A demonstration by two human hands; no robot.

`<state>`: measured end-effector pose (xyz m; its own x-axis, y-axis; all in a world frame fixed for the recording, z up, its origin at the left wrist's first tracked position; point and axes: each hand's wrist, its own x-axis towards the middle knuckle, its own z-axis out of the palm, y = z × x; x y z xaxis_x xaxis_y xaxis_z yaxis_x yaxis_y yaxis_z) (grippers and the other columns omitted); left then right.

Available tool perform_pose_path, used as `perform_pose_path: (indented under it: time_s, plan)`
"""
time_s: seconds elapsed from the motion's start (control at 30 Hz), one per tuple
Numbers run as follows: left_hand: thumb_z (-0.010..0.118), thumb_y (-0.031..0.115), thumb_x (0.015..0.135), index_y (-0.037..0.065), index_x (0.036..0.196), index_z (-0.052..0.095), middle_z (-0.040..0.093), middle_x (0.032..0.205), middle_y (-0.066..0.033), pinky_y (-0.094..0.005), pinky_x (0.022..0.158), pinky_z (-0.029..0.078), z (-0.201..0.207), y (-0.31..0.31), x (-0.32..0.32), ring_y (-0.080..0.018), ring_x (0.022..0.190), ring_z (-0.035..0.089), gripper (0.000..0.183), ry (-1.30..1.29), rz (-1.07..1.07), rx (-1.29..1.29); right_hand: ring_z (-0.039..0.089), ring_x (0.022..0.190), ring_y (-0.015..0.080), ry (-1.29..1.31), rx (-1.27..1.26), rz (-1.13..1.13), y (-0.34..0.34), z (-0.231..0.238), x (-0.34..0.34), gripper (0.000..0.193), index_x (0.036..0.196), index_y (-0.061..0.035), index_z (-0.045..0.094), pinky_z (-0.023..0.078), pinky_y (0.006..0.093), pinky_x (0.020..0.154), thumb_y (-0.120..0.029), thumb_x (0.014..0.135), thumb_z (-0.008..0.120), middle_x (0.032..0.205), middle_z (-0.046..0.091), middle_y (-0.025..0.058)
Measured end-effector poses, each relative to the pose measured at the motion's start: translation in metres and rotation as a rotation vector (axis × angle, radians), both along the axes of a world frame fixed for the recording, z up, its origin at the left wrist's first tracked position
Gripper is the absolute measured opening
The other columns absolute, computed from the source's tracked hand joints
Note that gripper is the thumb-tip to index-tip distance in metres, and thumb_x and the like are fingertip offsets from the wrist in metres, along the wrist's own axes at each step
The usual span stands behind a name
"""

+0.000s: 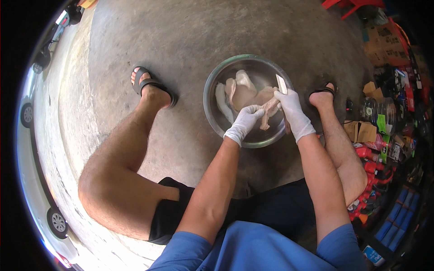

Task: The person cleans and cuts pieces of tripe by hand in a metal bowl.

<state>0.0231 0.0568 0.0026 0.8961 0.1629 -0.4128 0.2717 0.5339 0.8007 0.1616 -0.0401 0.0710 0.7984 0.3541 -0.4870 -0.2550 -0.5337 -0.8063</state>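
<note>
Angling inward over the bowl, left grip pinches likely meat, right grip holds a knife.

Grey concrete floor appears mottled. Left of floor: silver car, bright daylight. Right of floor: cardboard cartons.

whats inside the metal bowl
Several pale, soft-looking pieces lie in the metal bowl. Over it, the left hand pinches a wrinkled piece; the right hand grips a knife. Whatever lies beneath the pieces and hands is covered.
</note>
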Motion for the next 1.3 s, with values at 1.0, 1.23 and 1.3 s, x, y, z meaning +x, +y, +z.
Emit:
perform_pose_path:
  time_s: [1.0,1.23,1.3]
  plan:
    - [0.068,0.023,0.088,0.008,0.104,0.066,0.064,0.079,0.0027,-0.0183,0.051,0.035,0.021,-0.014,0.003,-0.0033,0.057,0.047,0.022,0.14,0.114,-0.087,0.05,0.049,0.0078,0.219,0.062,0.046,-0.03,-0.007,-0.041,0.014,0.097,-0.0014,0.063,0.04,0.0224,0.045,-0.015,0.091,0.06,0.071,0.062,0.0034]
    - [0.069,0.021,0.087,0.007,0.09,0.066,0.06,0.072,0.0033,-0.0199,0.052,0.037,0.021,-0.011,-0.003,-0.0052,0.058,0.049,0.014,0.113,0.045,-0.058,0.05,0.046,0.0088,0.251,0.091,0.04,-0.029,0.0,-0.041,0.017,0.086,-0.0028,0.062,0.037,0.0231,0.042,-0.02,0.089,0.066,0.065,0.061,0.0039]
    - [0.068,0.018,0.087,0.005,0.088,0.066,0.061,0.073,0.0016,-0.0209,0.053,0.039,0.021,-0.014,-0.001,-0.006,0.061,0.051,0.013,0.139,0.084,-0.032,0.051,0.047,0.0091,0.307,0.133,0.028,-0.035,0.003,-0.037,0.016,0.086,-0.003,0.062,0.038,0.0231,0.043,-0.019,0.089,0.066,0.065,0.061,0.0038]
